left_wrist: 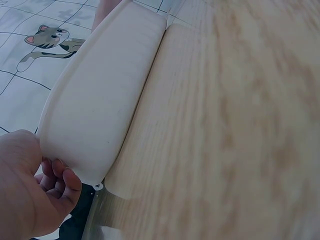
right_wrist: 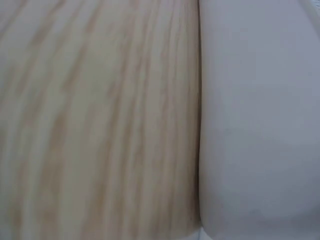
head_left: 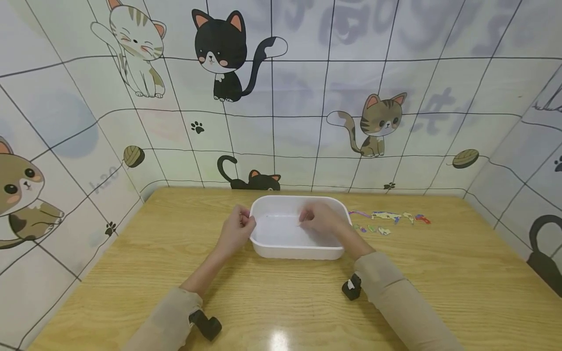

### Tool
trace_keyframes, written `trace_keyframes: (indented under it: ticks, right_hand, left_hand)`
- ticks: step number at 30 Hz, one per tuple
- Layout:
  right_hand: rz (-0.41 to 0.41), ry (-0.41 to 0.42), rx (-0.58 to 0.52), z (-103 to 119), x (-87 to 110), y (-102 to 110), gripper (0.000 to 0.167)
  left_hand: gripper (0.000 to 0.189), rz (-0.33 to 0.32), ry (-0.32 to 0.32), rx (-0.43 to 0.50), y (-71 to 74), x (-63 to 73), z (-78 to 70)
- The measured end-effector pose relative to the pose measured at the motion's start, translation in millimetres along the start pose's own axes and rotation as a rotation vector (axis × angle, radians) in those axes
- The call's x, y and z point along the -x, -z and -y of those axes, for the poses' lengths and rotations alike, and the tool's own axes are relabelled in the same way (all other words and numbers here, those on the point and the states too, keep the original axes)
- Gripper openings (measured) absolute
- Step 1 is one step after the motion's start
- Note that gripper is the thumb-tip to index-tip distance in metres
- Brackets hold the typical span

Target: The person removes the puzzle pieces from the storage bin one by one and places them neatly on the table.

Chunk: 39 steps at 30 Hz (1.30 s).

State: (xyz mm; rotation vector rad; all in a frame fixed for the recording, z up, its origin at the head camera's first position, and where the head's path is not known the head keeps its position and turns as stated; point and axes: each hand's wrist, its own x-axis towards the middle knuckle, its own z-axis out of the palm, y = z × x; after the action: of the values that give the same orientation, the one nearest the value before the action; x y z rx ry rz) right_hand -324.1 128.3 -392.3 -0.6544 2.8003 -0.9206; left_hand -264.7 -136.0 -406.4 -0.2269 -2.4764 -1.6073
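Observation:
A white plastic basin (head_left: 298,252) with rounded corners sits on the wooden table. My left hand (head_left: 239,226) grips its left rim; in the left wrist view the fingers of the left hand (left_wrist: 37,185) curl at the basin's end wall (left_wrist: 95,100). Inside the basin, my right hand (head_left: 322,218) reaches low over the floor with fingers bent down and together, slightly blurred. I cannot tell whether a small thing is between its fingertips. The right wrist view shows only the basin's outer wall (right_wrist: 260,120) and the table, with the right hand out of sight.
Right of the basin lie small colourful flat pieces: a purple curved strip (head_left: 360,213), a pale patterned long piece (head_left: 386,215), a red and blue piece (head_left: 422,219) and several smaller ones (head_left: 372,228). A cat-printed curtain (head_left: 298,136) rises behind the table (head_left: 272,297).

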Motion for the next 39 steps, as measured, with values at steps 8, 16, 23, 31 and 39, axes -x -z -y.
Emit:
trace_keyframes:
  ticks: [8, 16, 23, 31, 39]
  right_hand:
    - [0.02, 0.039, -0.044, 0.8, 0.2, 0.4, 0.008]
    - [0.031, 0.029, -0.174, 4.9, 0.7, 0.7, 0.009]
    - [-0.034, 0.048, -0.261, 11.8, 6.1, 5.4, 0.008]
    - [-0.049, 0.071, -0.289, 16.0, 17.1, 8.0, 0.009]
    - [-0.08, 0.101, -0.331, 17.1, 26.1, 10.2, 0.008]
  left_hand:
    - [0.017, -0.002, -0.007, -0.001, -0.2, -0.1, -1.1]
    - [0.016, 0.001, -0.007, -0.002, 0.0, 1.1, -0.4]
    - [0.015, 0.005, -0.011, 0.002, -0.3, 0.4, 0.0]
    - [0.015, -0.006, -0.012, -0.013, -0.5, 0.3, 1.1]
    - [0.016, 0.0, -0.01, -0.009, 0.4, 0.3, -0.4]
